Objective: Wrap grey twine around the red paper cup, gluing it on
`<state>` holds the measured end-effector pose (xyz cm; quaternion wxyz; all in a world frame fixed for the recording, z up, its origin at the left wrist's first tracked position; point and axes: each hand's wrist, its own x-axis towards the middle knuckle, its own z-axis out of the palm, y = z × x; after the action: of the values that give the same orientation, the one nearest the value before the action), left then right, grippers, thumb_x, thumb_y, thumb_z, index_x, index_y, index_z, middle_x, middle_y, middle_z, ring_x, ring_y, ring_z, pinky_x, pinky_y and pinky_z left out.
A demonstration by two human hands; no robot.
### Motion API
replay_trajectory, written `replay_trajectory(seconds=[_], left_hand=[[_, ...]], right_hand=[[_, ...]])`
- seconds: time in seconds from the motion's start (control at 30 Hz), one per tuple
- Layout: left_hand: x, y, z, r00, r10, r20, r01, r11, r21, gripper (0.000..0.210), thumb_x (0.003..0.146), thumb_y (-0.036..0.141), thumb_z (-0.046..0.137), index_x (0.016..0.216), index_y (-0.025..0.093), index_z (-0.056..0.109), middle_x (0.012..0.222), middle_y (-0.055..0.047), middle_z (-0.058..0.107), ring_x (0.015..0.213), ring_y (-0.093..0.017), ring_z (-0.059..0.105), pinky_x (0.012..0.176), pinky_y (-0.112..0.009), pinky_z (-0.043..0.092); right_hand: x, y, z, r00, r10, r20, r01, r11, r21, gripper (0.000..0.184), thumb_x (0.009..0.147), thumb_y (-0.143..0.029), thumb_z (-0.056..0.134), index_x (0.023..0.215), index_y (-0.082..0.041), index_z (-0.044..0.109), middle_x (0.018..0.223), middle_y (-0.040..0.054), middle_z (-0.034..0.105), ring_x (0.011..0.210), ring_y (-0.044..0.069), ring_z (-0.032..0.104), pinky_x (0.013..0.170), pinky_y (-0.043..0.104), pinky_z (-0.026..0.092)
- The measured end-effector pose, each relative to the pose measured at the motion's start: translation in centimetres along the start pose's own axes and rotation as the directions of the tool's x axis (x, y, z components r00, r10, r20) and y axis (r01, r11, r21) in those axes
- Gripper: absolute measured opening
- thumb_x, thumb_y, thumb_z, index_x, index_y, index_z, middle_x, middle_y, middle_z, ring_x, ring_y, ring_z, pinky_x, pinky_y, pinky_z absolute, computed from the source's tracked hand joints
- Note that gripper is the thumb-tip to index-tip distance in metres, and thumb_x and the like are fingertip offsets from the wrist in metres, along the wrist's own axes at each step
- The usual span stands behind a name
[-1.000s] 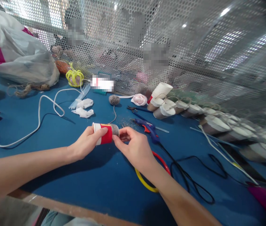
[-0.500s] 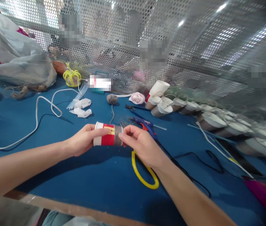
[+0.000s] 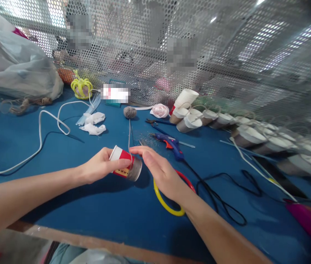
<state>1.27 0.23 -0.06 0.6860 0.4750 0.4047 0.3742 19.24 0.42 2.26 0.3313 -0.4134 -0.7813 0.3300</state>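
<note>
Our left hand [image 3: 100,165] holds the paper cup [image 3: 122,154]. The thumb lies over the front of the red band, and the other fingers are mostly hidden behind. The cup is on its side, up off the blue table [image 3: 111,216], right in front of us. Its long way runs from our left palm out to the right, and it slants, with the white end higher and the grey end lower. The grey wrapped yarn [image 3: 135,168] sits around that lower end, away from our left hand and facing our right one.

Our right hand [image 3: 155,169] is loose and nearly flat, just beside the cup. Its fingertips are by the yarn strand [image 3: 129,135]; we cannot tell if they touch it. The strand runs from the yarn ball [image 3: 129,112] on the table down to the cup, next to the edge of the red. So our right hand is nearer to the strand and the grey end.

Half a second ago, the cup lay almost level, and our right thumb and fingers were on its grey end. Now it is tipped, and our right hand is off that end. The strand went behind the cup then; now it comes over the front.
</note>
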Motion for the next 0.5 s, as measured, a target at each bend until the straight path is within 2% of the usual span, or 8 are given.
replay_trajectory(seconds=[0.17, 0.23, 0.3, 0.37, 0.4, 0.5], left_hand=[[-0.1, -0.1, 0.6, 1.0, -0.004, 0.002, 0.004, 1.0, 0.031, 0.02, 0.064, 0.031, 0.066, 0.057, 0.012, 0.063, 0.053, 0.002, 0.059, 0.049, -0.008, 0.048, 0.052, -0.019, 0.037], [-0.1, -0.1, 0.7, 1.0, -0.011, -0.023, 0.012, 0.999, 0.046, 0.023, 0.063, 0.033, 0.066, 0.055, 0.012, 0.061, 0.05, 0.002, 0.057, 0.046, -0.007, 0.045, 0.05, -0.019, 0.036], [0.0, -0.2, 0.6, 0.999, -0.022, -0.048, 0.025, 0.998, 0.065, 0.025, 0.063, 0.034, 0.066, 0.054, 0.012, 0.061, 0.048, 0.002, 0.056, 0.045, -0.008, 0.045, 0.048, -0.019, 0.035], [0.1, -0.4, 0.4, 0.998, -0.023, -0.065, 0.03, 0.995, 0.1, 0.026, 0.064, 0.037, 0.065, 0.057, 0.011, 0.062, 0.049, 0.001, 0.057, 0.045, -0.008, 0.046, 0.048, -0.019, 0.035], [0.1, -0.5, 0.3, 0.997, -0.02, -0.068, 0.029, 0.992, 0.121, 0.027, 0.065, 0.038, 0.064, 0.059, 0.011, 0.063, 0.051, 0.0, 0.059, 0.047, -0.009, 0.048, 0.05, -0.02, 0.036], [0.3, -0.7, -0.1, 0.999, 0.01, -0.053, 0.0, 0.982, 0.186, 0.032, 0.069, 0.042, 0.06, 0.071, 0.011, 0.068, 0.063, -0.003, 0.066, 0.056, -0.013, 0.055, 0.057, -0.021, 0.04]], right_hand=[[0.0, -0.2, 0.9, 0.985, -0.03, 0.172, -0.003, 0.982, 0.19, 0.042, 0.092, -0.04, 0.023, 0.111, -0.021, 0.056, 0.123, 0.0029, 0.054, 0.118, 0.015, 0.043, 0.102, 0.035, 0.029], [0.1, -0.4, 1.1, 0.981, -0.032, 0.193, -0.012, 0.975, 0.222, 0.044, 0.092, -0.04, 0.022, 0.112, -0.022, 0.056, 0.125, 0.0018, 0.052, 0.119, 0.014, 0.041, 0.104, 0.034, 0.027], [0.4, -0.3, 1.0, 0.984, -0.011, 0.178, -0.023, 0.983, 0.183, 0.043, 0.092, -0.041, 0.023, 0.112, -0.022, 0.056, 0.123, 0.0017, 0.054, 0.117, 0.014, 0.044, 0.102, 0.034, 0.03], [1.0, 0.3, 0.0, 0.996, 0.054, 0.075, -0.059, 0.996, 0.062, 0.041, 0.09, -0.043, 0.027, 0.107, -0.021, 0.057, 0.115, 0.003, 0.059, 0.109, 0.015, 0.051, 0.094, 0.032, 0.04], [1.3, 0.8, -0.8, 0.995, 0.097, -0.014, -0.097, 0.995, -0.016, 0.041, 0.089, -0.044, 0.03, 0.105, -0.02, 0.058, 0.11, 0.004, 0.062, 0.102, 0.016, 0.056, 0.087, 0.031, 0.045], [2.4, 3.2, -4.5, 0.944, 0.205, -0.258, -0.25, 0.956, -0.155, 0.041, 0.089, -0.045, 0.029, 0.098, -0.016, 0.056, 0.099, 0.0087, 0.064, 0.09, 0.018, 0.06, 0.072, 0.031, 0.05]])
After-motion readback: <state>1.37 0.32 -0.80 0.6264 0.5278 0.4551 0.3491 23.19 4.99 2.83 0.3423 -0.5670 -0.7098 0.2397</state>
